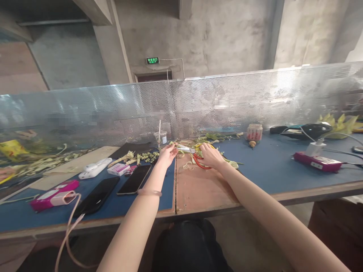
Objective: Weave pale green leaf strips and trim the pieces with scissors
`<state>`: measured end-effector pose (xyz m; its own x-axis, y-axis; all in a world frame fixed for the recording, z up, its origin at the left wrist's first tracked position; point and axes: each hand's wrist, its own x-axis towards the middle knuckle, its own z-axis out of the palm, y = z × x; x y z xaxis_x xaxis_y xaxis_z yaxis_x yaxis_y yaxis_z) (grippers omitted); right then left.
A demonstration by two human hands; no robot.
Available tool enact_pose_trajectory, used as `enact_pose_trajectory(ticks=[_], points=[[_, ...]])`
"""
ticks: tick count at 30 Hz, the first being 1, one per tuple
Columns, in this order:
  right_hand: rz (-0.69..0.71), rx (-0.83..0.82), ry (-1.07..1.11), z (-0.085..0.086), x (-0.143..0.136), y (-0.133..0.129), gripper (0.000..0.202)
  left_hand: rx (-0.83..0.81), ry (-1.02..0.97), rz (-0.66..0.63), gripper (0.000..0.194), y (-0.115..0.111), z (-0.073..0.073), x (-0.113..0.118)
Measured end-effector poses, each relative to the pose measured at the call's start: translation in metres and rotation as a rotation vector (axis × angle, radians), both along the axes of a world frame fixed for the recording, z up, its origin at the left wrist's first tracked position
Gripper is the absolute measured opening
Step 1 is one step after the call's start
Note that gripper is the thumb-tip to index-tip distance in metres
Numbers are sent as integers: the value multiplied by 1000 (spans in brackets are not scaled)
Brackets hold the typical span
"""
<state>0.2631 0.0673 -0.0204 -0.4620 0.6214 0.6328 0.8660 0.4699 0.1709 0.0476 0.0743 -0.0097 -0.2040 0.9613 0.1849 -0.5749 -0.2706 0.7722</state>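
Observation:
My right hand (211, 155) is wrapped round scissors (198, 160) with red handles, and some yellow shows beside its fingers. The metal blades point left towards my left hand (168, 153). That hand's fingers are pinched together at a small pale green plant piece (171, 143), close to the blade tips; its exact kind is too small to make out. Cut stems and green leaves (217, 137) lie behind and under my right hand. A heap of knobbly green plant pieces (146, 157) lies just left of my left hand.
Two dark phones (134, 180), a pink-and-white box (118, 169), a white power strip (95, 168) and a magenta power strip (53, 194) lie left. A lidded jar (254, 132) and another magenta strip (317, 161) stand right. A perforated metal screen (198, 102) borders the back. Someone's hand (5, 173) shows far left.

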Motion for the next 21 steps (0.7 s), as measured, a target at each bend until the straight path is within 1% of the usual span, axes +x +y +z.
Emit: enact_pose_trajectory(ticks=[8,13,21], points=[[-12,-32,6,3,0,-3,44,-10,-26,9,7,-1,1,2],[-11,-8,39,2,1,-1,43,0,-17,2,7,-3,2,3],[-21,11,61,-1,4,1,43,-18,-58,12,9,-5,4,5]])
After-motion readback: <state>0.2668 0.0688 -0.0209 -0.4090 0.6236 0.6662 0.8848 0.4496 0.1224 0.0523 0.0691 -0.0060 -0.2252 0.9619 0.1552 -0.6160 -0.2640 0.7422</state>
